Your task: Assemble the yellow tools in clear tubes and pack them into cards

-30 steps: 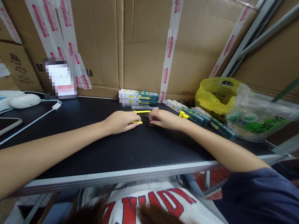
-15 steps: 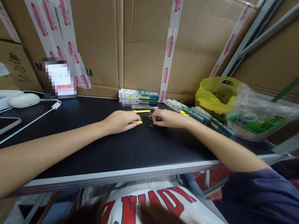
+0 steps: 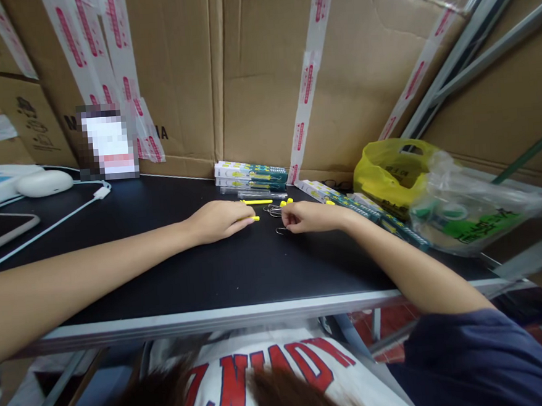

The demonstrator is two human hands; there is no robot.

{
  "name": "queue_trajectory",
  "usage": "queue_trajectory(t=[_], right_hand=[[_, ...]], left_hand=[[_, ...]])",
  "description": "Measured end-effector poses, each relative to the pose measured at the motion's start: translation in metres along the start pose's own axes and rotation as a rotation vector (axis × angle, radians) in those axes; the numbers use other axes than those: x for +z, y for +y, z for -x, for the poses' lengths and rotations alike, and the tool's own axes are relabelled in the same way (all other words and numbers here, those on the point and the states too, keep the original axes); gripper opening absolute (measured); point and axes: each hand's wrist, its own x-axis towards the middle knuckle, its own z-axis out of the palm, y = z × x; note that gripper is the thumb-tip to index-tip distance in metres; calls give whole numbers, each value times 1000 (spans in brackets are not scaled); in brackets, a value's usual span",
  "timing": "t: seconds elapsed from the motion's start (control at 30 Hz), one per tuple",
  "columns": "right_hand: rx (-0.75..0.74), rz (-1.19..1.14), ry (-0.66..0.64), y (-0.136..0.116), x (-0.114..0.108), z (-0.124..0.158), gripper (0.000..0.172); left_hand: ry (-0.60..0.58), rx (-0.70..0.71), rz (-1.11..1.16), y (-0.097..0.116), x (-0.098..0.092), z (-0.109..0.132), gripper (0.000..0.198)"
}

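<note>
My left hand (image 3: 219,221) is closed around a thin yellow stick (image 3: 256,218), whose end sticks out past the fingertips. To its right, my right hand (image 3: 310,216) is pinched on a small curved metal hook (image 3: 280,231) low over the black table. Between the hands lies a little pile of metal wire hooks (image 3: 271,211). Small yellow pieces (image 3: 286,202) sit just behind my right fingers. Another yellow stick (image 3: 258,202) rests behind the left hand, near clear plastic tubes (image 3: 262,195).
Printed narrow boxes (image 3: 250,175) are stacked at the back, with more boxes (image 3: 359,206) in a row to the right. A yellow bag (image 3: 380,173) and a clear bag (image 3: 467,214) stand far right. Phones, a white case (image 3: 44,182) and a cable (image 3: 45,228) occupy the left. Cardboard (image 3: 262,74) walls the back.
My right hand has shifted slightly right and nearer to me, the hook along with it. Yellow pieces now show behind its fingers. The stick in my left hand has turned a little.
</note>
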Motion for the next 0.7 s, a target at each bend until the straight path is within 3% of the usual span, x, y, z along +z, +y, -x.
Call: queue_trajectory(t=[0.2, 0.53, 0.7], right_hand=[[-87, -34, 12, -6, 3, -1, 5], [-279, -280, 295, -28, 33, -15, 4], [-301, -457, 410, -31, 44, -21, 9]], left_hand=[[53, -73, 42, 9, -1, 1, 37], [-74, -90, 107, 17, -2, -2, 28], [-39, -75, 207, 16, -1, -2, 26]])
